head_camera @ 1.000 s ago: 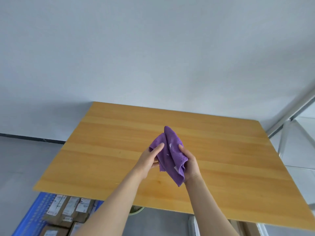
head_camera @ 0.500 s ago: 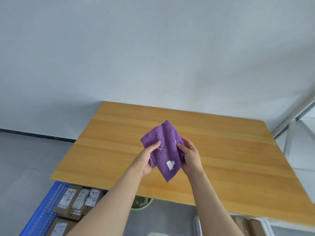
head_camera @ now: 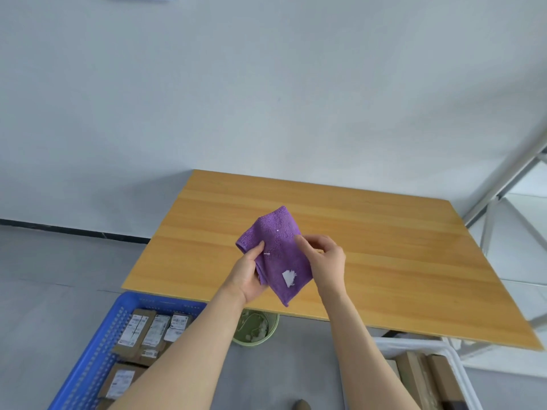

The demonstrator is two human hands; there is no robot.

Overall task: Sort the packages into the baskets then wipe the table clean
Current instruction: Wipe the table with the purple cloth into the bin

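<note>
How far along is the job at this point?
Sorting looks done: packages lie in the blue basket and the white basket on the floor. In hand: the left hand and right hand hold a purple cloth above the table, with a white scrap clinging to it. Left: wiping. The cloth is off the wood, and how much is already wiped cannot be told.

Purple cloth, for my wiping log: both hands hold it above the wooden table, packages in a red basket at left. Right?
No: the head view shows a blue basket, not red. Otherwise right: left hand and right hand hold the purple cloth above the wooden table, packages in that basket.
</note>
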